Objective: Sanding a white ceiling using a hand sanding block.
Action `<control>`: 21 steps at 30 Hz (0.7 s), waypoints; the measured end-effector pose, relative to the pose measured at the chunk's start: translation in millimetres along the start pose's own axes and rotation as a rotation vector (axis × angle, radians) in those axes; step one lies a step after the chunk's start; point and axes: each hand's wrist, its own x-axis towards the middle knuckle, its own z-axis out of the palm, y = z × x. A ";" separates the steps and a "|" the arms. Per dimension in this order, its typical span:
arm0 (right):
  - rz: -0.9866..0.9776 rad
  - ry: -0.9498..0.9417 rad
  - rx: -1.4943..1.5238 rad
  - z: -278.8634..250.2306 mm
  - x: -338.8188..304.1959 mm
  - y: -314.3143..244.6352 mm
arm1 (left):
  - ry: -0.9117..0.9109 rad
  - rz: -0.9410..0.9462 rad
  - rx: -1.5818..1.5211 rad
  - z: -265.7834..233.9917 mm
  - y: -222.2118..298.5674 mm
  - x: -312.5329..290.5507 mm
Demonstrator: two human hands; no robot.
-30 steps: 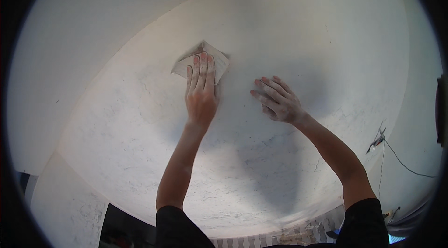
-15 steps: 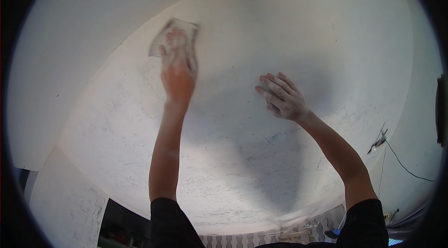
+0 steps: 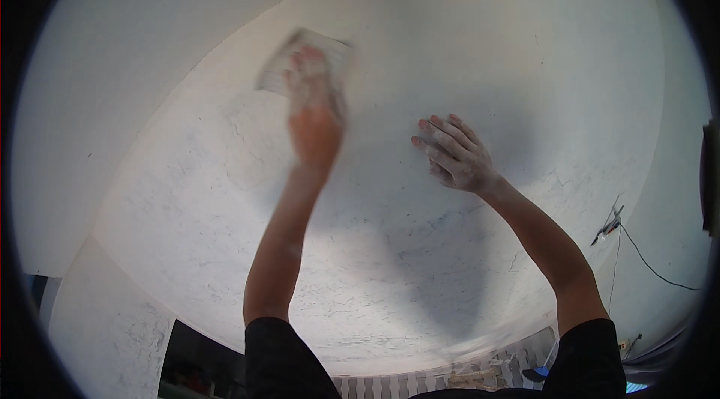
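Note:
My left hand [image 3: 316, 115], blurred by motion, presses a pale grey sheet of sandpaper [image 3: 276, 69] flat against the white plastered wall [image 3: 420, 39]. Its fingers lie over the sheet, and the sheet's corners stick out on both sides of them. Lower and to the right, my right hand [image 3: 459, 157] rests on the same wall with fingers stretched out and nothing in it. White dust coats both hands. Grey streaks and fine cracks mark the wall surface below them.
A thin dark cable [image 3: 652, 270] hangs at the right from a small fitting [image 3: 609, 226] with loose wires. A dark opening [image 3: 199, 361] shows at the lower left. Patterned grey-and-white blocks [image 3: 382, 386] line the bottom edge.
My left hand and the sandpaper have slid to the right across the wall. The right hand stays in nearly the same place.

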 end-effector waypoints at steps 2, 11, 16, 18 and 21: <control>0.003 -0.001 -0.005 1.8 -1.4 0.6 | -0.105 0.164 -0.033 -1.4 11.3 -8.8; 0.007 -0.012 -0.004 1.9 0.3 1.7 | 0.077 0.002 -0.040 18.3 33.9 18.1; 0.020 -0.006 0.012 2.0 -1.5 2.0 | -0.103 0.232 -0.156 22.2 35.5 25.3; -0.004 0.028 0.027 3.4 -1.3 -0.4 | -0.039 0.175 -0.137 28.8 35.1 52.7; -0.003 0.019 0.069 2.0 -1.0 -0.7 | 0.048 0.116 -0.123 36.8 55.1 51.7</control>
